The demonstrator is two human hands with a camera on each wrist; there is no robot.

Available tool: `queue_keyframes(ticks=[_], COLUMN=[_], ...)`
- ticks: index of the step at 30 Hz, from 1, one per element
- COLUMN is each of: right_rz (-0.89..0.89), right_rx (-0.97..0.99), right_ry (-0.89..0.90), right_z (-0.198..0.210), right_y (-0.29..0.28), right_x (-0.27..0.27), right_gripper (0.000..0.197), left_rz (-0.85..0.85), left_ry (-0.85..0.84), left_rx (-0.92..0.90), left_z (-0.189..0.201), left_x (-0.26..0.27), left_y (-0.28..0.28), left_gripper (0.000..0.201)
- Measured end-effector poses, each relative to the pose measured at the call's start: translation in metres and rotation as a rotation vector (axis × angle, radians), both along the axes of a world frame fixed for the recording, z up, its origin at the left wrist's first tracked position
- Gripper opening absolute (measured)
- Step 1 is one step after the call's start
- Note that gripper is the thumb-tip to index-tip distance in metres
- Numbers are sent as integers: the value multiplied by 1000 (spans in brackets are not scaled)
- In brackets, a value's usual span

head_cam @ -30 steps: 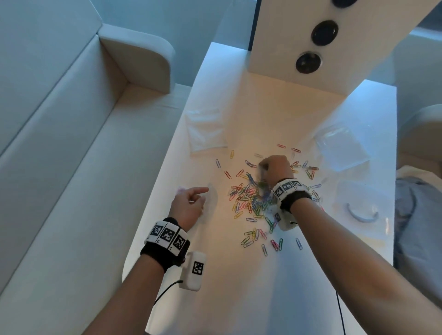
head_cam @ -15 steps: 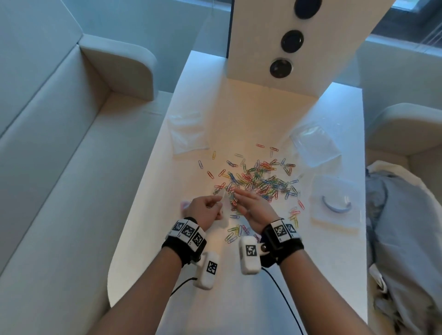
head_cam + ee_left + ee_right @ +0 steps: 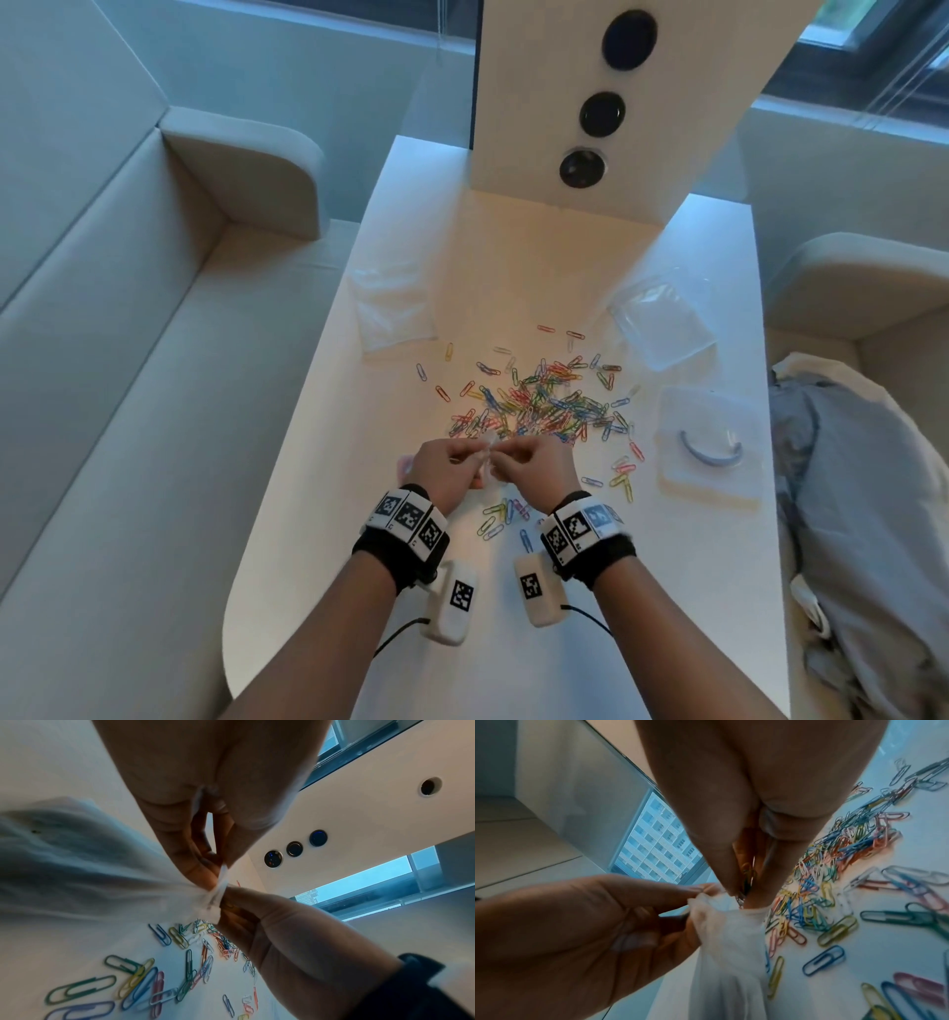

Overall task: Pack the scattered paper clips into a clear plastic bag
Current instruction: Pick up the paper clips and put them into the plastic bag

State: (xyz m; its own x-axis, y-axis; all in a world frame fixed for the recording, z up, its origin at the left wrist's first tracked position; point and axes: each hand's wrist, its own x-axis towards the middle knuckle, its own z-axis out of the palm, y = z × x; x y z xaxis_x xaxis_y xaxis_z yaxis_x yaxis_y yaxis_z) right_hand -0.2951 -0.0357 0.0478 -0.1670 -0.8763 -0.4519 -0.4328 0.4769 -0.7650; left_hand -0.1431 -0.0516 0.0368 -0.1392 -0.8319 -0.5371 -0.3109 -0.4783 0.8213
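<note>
Coloured paper clips lie scattered in a pile on the white table. In front of the pile, my left hand pinches the rim of a small clear plastic bag. My right hand meets it there. In the right wrist view my right hand pinches a few clips at the mouth of the bag, with its fingertips just inside the rim. In the left wrist view my left hand grips the crumpled bag edge, and the bag trails off to the left.
Two more clear bags lie flat at the table's far left and far right. A flat clear packet with a bluish ring sits right of the pile. A white panel with round sockets stands behind. A sofa flanks the left, grey cloth the right.
My right hand left the pile and came back toward me with clips. My left hand lifted the bag, and both hands now meet at its mouth.
</note>
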Motion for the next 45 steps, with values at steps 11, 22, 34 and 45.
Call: queue_keyframes(ticks=[11,22,34,45], right_rz=[114,195,581,458], right_rx=[-33,20,-87,164], right_ry=[34,-266,617,768], right_z=[-1,5,-38,-57], right_y=[-6,-20,-165,-139], right_x=[-8,-18,-90,-125], right_gripper=[12,11,58,49], left_rz=[-40,-15,224,242], left_ry=[1,26,109,70], left_rx=[-32,-37,-26,40], left_z=[-3,7,33,26], left_x=[1,1,58,62], left_y=[-4,-14,-29,-31], left_gripper=[21,21,21,20])
